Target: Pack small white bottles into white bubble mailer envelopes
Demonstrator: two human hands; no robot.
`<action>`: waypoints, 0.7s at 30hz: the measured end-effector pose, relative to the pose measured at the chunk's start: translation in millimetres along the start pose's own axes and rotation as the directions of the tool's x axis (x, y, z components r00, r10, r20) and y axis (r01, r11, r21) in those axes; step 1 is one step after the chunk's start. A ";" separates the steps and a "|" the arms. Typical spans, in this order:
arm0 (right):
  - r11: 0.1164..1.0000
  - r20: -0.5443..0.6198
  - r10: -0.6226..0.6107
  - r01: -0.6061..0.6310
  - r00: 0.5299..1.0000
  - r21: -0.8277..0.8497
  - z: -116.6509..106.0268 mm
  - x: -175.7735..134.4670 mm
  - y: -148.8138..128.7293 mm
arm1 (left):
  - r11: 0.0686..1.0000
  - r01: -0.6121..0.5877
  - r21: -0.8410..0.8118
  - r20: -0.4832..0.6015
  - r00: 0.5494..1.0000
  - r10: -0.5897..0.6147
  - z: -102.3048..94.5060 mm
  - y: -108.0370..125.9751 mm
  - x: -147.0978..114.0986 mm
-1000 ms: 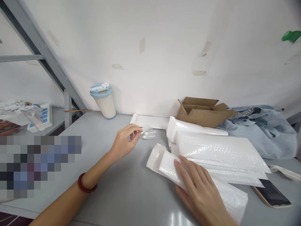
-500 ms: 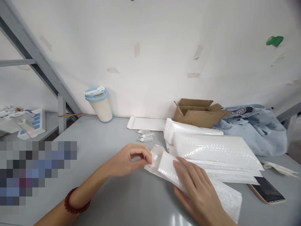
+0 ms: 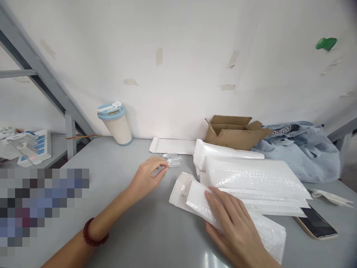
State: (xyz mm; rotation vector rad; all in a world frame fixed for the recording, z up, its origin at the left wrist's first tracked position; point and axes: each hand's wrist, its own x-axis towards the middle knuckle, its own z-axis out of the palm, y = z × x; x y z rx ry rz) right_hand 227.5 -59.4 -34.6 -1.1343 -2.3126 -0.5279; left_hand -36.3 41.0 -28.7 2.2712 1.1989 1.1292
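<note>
My right hand (image 3: 234,227) is wrapped round a white bubble mailer (image 3: 196,199), thumb underneath and fingers on top. The mailer lies slantwise low over the grey table, its open flap end (image 3: 178,191) facing left. Beyond that flap, my left hand (image 3: 150,176) reaches toward a few small clear plastic tubes (image 3: 175,163) on the table. Thumb and forefinger of this hand come together in a pinch at the near ends of the tubes. Whether a tube is between the fingertips cannot be made out.
A stack of bubble mailers (image 3: 251,175) lies right of centre, with another white mailer (image 3: 174,145) by the wall. Behind stand an open cardboard box (image 3: 237,137) and a light blue fabric bundle (image 3: 304,156). A phone (image 3: 318,223) rests at right, a lidded cup (image 3: 117,126) at left.
My left hand has let go of the mailer's flap and moved up and left to the small tubes. My right hand keeps its hold on the mailer; the flap stands more open.
</note>
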 end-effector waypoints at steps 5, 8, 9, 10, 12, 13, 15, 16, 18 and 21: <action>1.000 -0.014 0.020 -0.020 1.000 0.000 -0.7 -2.0 -0.7 | 0.949 0.039 0.311 0.109 0.991 -0.077 7.3 -44.6 1.5; 1.000 -0.021 0.031 -0.031 0.999 0.003 -1.6 -0.4 -1.8 | 0.942 -0.005 0.336 0.148 0.988 -0.048 11.2 -48.6 3.2; 1.000 -0.017 0.031 -0.031 0.999 0.003 -1.8 0.2 -2.1 | 0.942 -0.013 0.334 0.154 0.987 -0.041 11.0 -46.7 4.0; 0.999 -0.019 0.033 -0.032 0.999 0.004 -1.9 0.6 -2.2 | 0.944 -0.013 0.330 0.154 0.987 -0.041 9.7 -43.9 5.0; 0.999 -0.027 0.046 -0.046 0.999 0.012 -1.9 0.9 -2.5 | 0.952 0.013 0.307 0.146 0.987 -0.061 3.4 -36.2 7.1; 0.999 -0.029 0.050 -0.049 0.998 0.015 -1.8 0.9 -2.6 | 0.959 0.030 0.283 0.139 0.988 -0.072 -1.6 -31.8 8.2; 0.998 -0.028 0.054 -0.054 0.998 0.018 -1.7 0.6 -2.7 | 0.975 0.069 0.211 0.140 0.985 -0.100 -15.4 -22.6 10.7; 0.998 -0.026 0.055 -0.054 0.998 0.018 -1.7 0.4 -2.6 | 0.981 0.093 0.168 0.159 0.980 -0.120 -23.7 -18.0 12.0; 0.999 -0.024 0.053 -0.052 0.998 0.013 -1.8 0.4 -2.4 | 0.984 0.150 0.092 0.241 0.956 -0.169 -41.0 -9.3 14.3; 0.999 -0.024 0.048 -0.048 0.999 0.002 -2.1 1.1 -2.4 | 0.978 0.207 0.031 0.412 0.889 -0.202 -59.7 2.6 15.8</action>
